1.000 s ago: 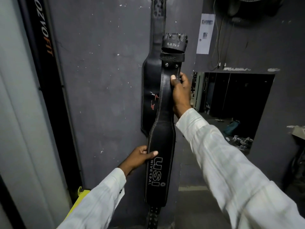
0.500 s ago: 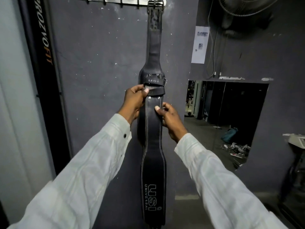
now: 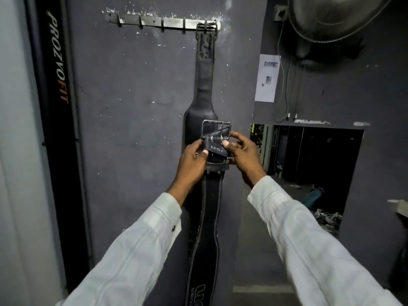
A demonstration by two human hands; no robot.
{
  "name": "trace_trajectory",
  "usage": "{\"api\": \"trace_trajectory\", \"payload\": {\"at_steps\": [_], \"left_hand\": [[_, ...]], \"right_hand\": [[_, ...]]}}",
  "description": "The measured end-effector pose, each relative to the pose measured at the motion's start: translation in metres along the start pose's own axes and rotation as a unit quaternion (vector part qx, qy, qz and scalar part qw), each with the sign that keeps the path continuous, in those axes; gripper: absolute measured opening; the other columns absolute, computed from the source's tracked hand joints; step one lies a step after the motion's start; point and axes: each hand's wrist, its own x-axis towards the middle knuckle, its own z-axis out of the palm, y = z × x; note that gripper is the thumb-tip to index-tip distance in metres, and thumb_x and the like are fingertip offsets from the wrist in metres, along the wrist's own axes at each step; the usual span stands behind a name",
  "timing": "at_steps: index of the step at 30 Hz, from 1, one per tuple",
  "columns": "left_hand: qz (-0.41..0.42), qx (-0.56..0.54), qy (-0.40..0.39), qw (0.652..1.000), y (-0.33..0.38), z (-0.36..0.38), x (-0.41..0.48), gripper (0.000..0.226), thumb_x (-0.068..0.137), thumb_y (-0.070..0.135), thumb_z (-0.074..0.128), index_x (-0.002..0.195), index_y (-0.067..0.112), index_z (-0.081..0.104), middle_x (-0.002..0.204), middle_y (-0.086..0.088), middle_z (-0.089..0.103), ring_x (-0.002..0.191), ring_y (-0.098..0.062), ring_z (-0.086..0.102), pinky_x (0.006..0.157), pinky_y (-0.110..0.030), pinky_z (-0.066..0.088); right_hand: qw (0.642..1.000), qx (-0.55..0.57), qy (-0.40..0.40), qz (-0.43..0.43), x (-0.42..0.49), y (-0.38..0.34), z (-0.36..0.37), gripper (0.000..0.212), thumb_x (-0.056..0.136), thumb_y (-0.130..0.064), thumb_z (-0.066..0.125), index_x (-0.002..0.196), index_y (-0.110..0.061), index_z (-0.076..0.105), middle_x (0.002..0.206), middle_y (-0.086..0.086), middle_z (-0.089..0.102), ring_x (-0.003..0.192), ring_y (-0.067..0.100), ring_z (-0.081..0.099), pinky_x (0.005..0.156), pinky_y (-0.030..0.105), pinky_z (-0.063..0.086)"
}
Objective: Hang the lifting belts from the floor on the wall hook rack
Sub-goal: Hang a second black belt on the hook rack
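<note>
A metal wall hook rack (image 3: 154, 20) is fixed high on the dark grey wall. One black lifting belt (image 3: 205, 85) hangs by its buckle from the rack's right-end hook. In front of it I hold a second black belt (image 3: 208, 217) marked USI, hanging straight down. My left hand (image 3: 192, 164) and my right hand (image 3: 242, 155) both pinch its top end just below the steel buckle (image 3: 216, 129), thumbs on the folded leather. The buckle stands upright, well below the rack.
A black post with PROZVOFIT lettering (image 3: 57, 58) stands at the left. A paper notice (image 3: 267, 78) and a wall fan (image 3: 331, 18) are at the upper right. A wall opening (image 3: 309, 168) at the right shows a room with items on its floor.
My head has tilted up, bringing the rack fully into view. Both hands have shifted to the belt's top end, and the steel buckle now stands flipped up above them.
</note>
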Motion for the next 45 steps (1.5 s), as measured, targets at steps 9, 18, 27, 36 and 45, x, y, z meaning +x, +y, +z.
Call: {"api": "trace_trajectory", "payload": {"at_steps": [9,18,27,36,45], "left_hand": [[0.085,0.117,0.092,0.985,-0.005,-0.014,0.036,0.058,0.099,0.02,0.053,0.153,0.013,0.033,0.145,-0.008,0.046,0.133,-0.02,0.046,0.109,-0.022,0.034],[0.12,0.081,0.1,0.984,-0.026,-0.058,0.14,0.062,0.094,0.037,0.057,0.149,0.014,0.041,0.146,-0.008,0.052,0.133,-0.02,0.052,0.112,-0.037,0.043],[0.174,0.059,0.161,0.97,-0.039,-0.074,0.229,0.06,0.097,0.018,0.06,0.152,0.024,0.037,0.123,0.005,0.048,0.111,-0.001,0.045,0.087,0.007,0.029],[0.27,0.106,0.181,0.94,0.015,-0.087,0.322,0.061,0.096,0.016,0.061,0.151,0.017,0.037,0.111,-0.002,0.039,0.098,-0.006,0.044,0.076,0.013,0.022],[0.343,0.122,0.168,0.916,0.089,-0.101,0.425,0.059,0.084,0.029,0.067,0.14,0.018,0.054,0.121,-0.01,0.064,0.113,-0.02,0.058,0.102,-0.02,0.041]], "right_hand": [[0.993,-0.059,0.01,-0.106,0.034,0.011,0.047,0.041,0.092,-0.011,0.068,0.132,-0.019,0.064,0.113,-0.02,0.071,0.109,0.001,0.068,0.103,0.041,0.054],[0.963,-0.144,0.104,-0.203,0.121,0.022,0.111,0.045,0.092,-0.021,0.07,0.136,-0.016,0.061,0.121,0.001,0.063,0.114,0.01,0.059,0.101,0.009,0.041],[0.97,-0.098,0.102,-0.199,0.195,0.027,0.148,0.045,0.094,-0.021,0.068,0.138,-0.019,0.059,0.121,0.0,0.066,0.107,0.007,0.063,0.101,0.027,0.051],[0.954,-0.098,0.122,-0.255,0.289,-0.014,0.164,0.051,0.092,-0.03,0.064,0.14,-0.012,0.057,0.12,0.012,0.063,0.099,0.009,0.061,0.101,0.027,0.05],[0.906,-0.14,0.169,-0.362,0.384,-0.087,0.165,0.03,0.091,-0.021,0.067,0.119,-0.01,0.071,0.1,0.002,0.072,0.089,0.012,0.066,0.082,0.017,0.05]]}}
